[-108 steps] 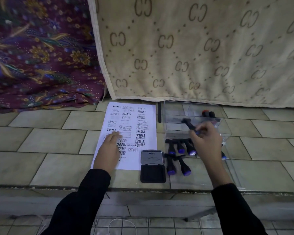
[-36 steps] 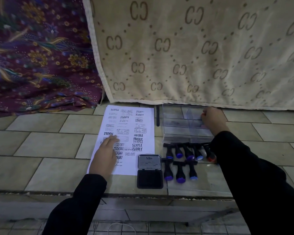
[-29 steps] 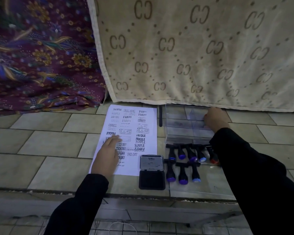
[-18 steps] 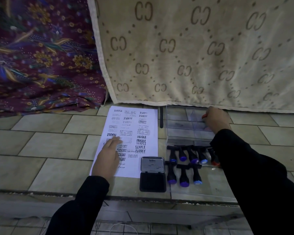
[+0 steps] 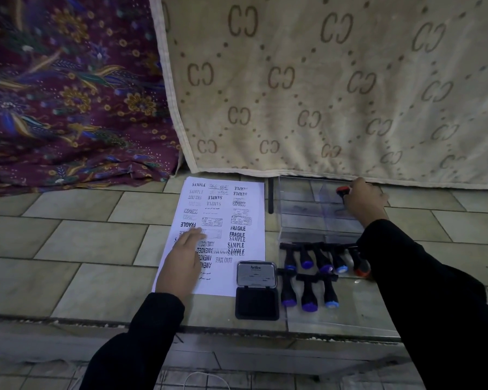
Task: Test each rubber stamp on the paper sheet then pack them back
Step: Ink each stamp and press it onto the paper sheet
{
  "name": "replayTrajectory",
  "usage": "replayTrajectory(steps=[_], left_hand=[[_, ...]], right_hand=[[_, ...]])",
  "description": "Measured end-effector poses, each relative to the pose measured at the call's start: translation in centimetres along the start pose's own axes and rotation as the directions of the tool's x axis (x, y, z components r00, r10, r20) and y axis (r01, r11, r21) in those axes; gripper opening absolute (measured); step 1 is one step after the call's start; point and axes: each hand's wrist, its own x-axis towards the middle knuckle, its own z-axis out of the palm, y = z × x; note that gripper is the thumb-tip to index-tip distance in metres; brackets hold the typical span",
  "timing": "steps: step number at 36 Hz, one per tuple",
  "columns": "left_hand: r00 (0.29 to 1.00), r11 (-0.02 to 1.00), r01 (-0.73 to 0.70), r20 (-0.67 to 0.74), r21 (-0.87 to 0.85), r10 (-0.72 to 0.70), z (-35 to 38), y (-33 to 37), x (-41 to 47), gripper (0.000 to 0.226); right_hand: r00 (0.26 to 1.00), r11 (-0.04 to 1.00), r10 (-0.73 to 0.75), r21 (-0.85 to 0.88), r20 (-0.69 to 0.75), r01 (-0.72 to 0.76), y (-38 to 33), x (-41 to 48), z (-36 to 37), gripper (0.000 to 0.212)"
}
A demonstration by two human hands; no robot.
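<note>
One red-capped stamp going into the clear box, eight more to pack.
Right grip is curled round that stamp at the box's far right corner, so packing looks under way. Toward the person from it, eight stamps lie in two rows, with the open ink pad to their left. Further left, the left grip presses flat, fingers straight, on the printed paper sheet. The next move likely calls for letting go inside the box, then reaching back for a lying stamp.
</note>
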Motion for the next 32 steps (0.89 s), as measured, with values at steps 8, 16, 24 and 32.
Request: replayTrajectory(steps=[8, 16, 24, 32], left_hand=[[1.0, 1.0, -0.012, -0.006, -0.002, 0.012, 0.0, -0.1, 0.0, 0.054], [1.0, 1.0, -0.009, -0.004, -0.017, 0.009, 0.0, 0.0, 0.0, 0.054], [1.0, 0.995, -0.013, -0.022, -0.101, 0.011, 0.3, -0.8, 0.2, 0.053], [0.997, 0.968, -0.016, -0.081, -0.249, -0.004, -0.3, -0.8, 0.4, 0.051]], right_hand=[[0.996, 0.967, -0.02, 0.252, -0.091, 0.042, 1.0, -0.2, 0.5, 0.038], [0.936, 0.735, 0.052, 0.648, -0.347, 0.199, 1.2, -2.6, -2.2, 0.029], [0.947, 0.358, -0.183, 0.879, -0.264, 0.314, -0.8, -10.9, -5.0, 0.038], [0.867, 0.297, -0.499, 0.944, 0.022, 0.147, -3.1, -21.2, -2.7, 0.033]])
